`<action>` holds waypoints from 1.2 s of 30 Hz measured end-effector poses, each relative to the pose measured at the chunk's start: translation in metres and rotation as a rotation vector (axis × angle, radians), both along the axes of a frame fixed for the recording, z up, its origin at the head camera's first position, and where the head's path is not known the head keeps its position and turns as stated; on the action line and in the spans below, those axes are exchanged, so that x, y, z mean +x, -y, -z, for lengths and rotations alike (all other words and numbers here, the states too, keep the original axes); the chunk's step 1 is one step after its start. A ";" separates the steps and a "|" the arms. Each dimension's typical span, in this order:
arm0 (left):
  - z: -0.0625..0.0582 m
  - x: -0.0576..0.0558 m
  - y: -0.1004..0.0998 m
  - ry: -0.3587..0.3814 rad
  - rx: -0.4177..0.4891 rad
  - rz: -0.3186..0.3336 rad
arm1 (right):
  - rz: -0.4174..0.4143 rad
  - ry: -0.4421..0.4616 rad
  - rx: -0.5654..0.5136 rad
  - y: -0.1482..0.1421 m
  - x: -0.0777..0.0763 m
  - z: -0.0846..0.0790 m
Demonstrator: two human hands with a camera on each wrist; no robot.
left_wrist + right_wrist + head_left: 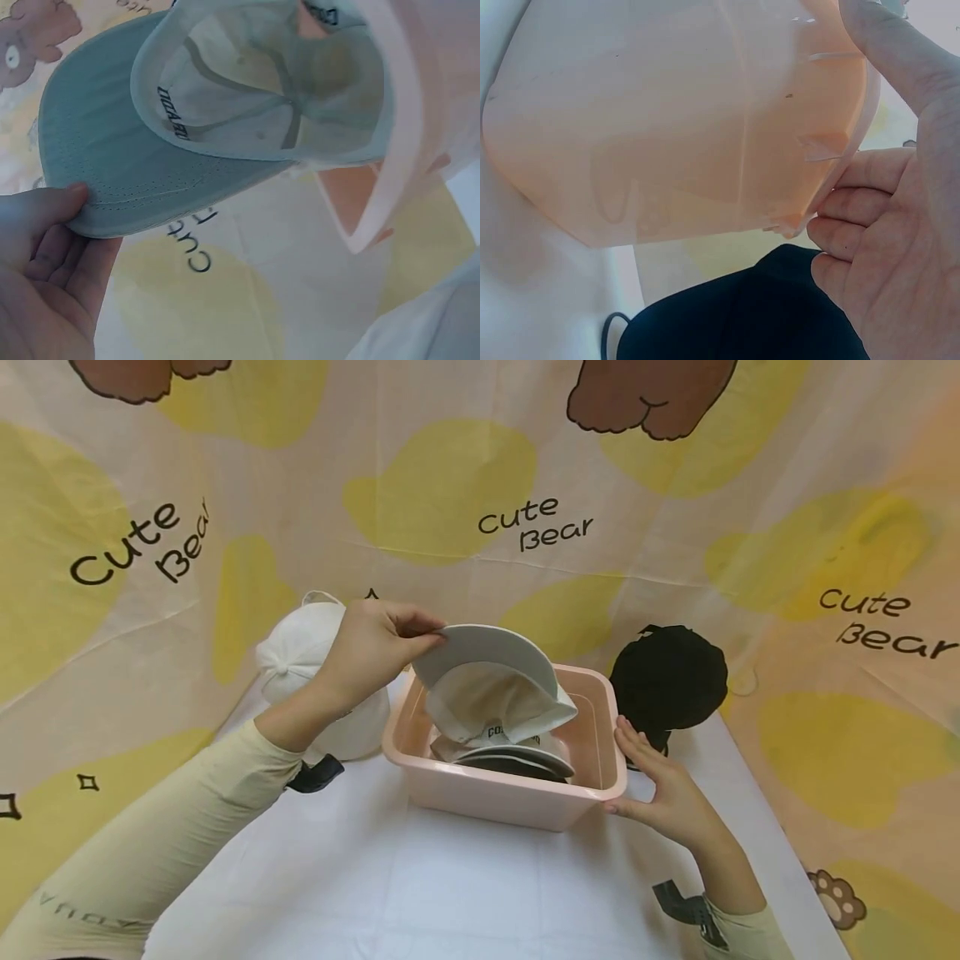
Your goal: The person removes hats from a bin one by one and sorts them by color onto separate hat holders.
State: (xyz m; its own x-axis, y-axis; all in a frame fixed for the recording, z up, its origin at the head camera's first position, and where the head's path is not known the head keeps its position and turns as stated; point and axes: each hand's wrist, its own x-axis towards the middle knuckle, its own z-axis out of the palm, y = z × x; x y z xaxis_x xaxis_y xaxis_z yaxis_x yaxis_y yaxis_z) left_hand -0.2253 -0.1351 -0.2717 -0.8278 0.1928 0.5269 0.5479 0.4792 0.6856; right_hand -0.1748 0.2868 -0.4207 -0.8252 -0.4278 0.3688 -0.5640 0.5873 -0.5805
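Observation:
My left hand (373,642) pinches the brim edge of a pale grey baseball cap (487,697) between thumb and fingers. The cap is tilted brim-up over a pink plastic bin (495,789), its inside facing me; the left wrist view shows its lining (240,112) and the underside of the brim (97,127). Below it in the bin lie more caps (517,760), with light and dark brims stacked together. At the bin's right front corner rests my right hand (667,789), its fingers extended along the outer wall and its thumb at the rim.
A white cap (300,635) stands left of the bin, partly hidden by my left arm. On the right, a black cap (667,677) sits raised just behind my right hand. A white cloth (465,893) covers the table; a printed bear curtain (420,485) hangs behind.

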 end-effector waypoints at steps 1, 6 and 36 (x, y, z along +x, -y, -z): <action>-0.002 0.001 0.002 -0.017 0.022 0.002 | -0.001 0.003 -0.002 0.000 0.000 0.000; -0.014 0.005 0.010 -0.041 0.121 0.018 | -0.003 0.001 -0.001 0.001 0.001 -0.002; -0.043 0.019 0.053 -0.700 0.260 -0.078 | -0.014 -0.009 -0.006 0.001 0.001 -0.002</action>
